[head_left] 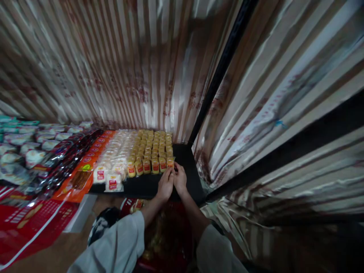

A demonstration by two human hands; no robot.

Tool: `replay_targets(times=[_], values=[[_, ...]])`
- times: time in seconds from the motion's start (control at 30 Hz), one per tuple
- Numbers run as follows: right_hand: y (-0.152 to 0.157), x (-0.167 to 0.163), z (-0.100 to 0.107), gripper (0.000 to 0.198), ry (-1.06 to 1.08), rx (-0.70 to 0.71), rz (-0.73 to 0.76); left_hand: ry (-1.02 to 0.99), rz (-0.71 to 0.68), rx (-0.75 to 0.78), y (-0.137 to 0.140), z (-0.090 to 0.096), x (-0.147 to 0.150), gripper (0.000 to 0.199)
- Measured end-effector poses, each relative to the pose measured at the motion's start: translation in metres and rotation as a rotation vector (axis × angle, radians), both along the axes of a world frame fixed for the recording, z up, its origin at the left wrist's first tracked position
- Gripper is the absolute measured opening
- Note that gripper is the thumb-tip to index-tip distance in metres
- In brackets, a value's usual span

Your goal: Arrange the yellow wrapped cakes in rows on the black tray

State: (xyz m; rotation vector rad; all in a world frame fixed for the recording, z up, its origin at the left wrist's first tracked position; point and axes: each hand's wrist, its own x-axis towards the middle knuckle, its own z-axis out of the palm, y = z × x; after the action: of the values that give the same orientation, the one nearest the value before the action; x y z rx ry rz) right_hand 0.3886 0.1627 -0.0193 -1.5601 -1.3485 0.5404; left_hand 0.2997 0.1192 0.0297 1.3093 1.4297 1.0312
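Note:
My left hand and my right hand meet at the front right corner of the rows of small yellow packaged snack cakes. The fingers of both are closed around the lower part of the end packet, which has a red label like its neighbours. My fingers hide much of that packet. These snack cakes stand upright in close rows on a black table. Left of them are rows of white-wrapped round snacks with red labels.
Orange snack packs, dark shiny packs and white packets cover the left side. A red container with yellow packets sits below my forearms. Striped curtains and a black pole bound the back and right.

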Motion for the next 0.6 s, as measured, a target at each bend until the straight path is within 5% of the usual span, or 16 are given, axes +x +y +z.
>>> replay_targets(times=[0.6], values=[[0.004,-0.004,-0.012,0.040,0.010,0.062,0.019,-0.030,0.059,0.061,0.006,-0.020,0.003,0.040]])
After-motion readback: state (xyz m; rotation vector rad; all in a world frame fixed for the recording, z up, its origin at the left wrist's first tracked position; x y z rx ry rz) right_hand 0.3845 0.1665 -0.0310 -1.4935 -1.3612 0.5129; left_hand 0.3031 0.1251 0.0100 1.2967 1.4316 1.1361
